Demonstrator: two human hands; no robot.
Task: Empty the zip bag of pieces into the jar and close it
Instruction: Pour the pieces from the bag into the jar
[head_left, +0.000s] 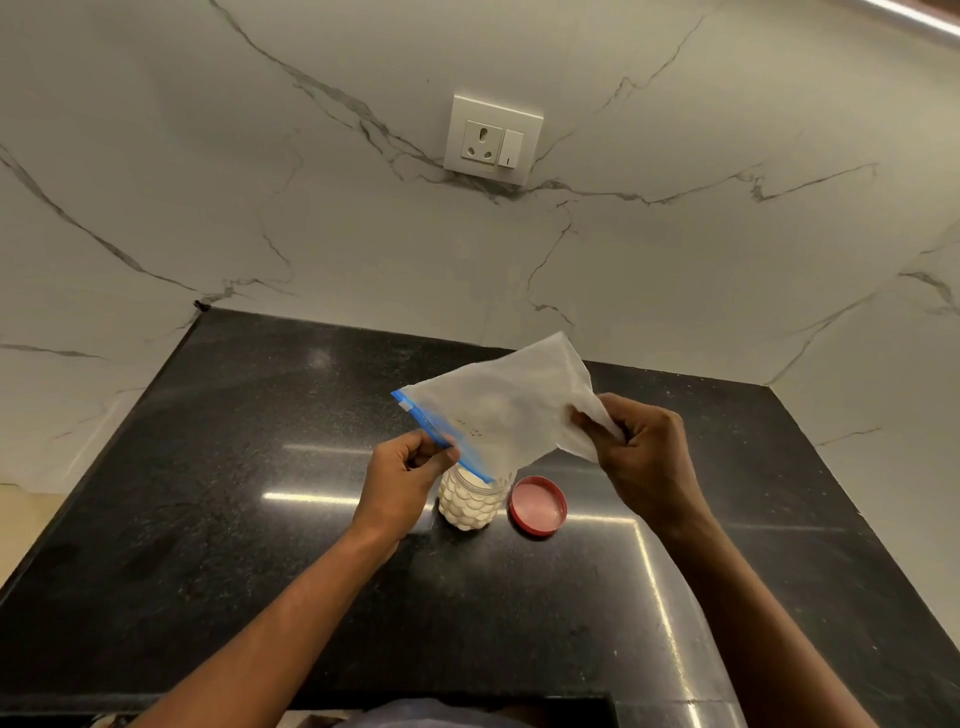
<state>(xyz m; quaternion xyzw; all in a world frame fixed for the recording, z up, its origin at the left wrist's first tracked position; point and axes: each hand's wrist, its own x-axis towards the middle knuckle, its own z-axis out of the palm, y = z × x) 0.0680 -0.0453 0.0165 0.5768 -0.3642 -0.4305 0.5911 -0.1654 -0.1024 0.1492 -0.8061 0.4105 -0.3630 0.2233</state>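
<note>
Both grips hold the zip bag (509, 405): your left hand (402, 483) pinches its blue mouth just above the jar (467, 506), your right hand (644, 452) clutches its far corner. Let that mouth drift sideways and whatever remains could spill onto the surface (260, 467).

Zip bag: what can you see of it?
The zip bag is cloudy see-through plastic with a blue zip strip along its mouth. It hangs slanted in the air, mouth down over the open jar. The left hand pinches the zip edge; the right hand grips the raised bottom. It looks nearly empty.
</note>
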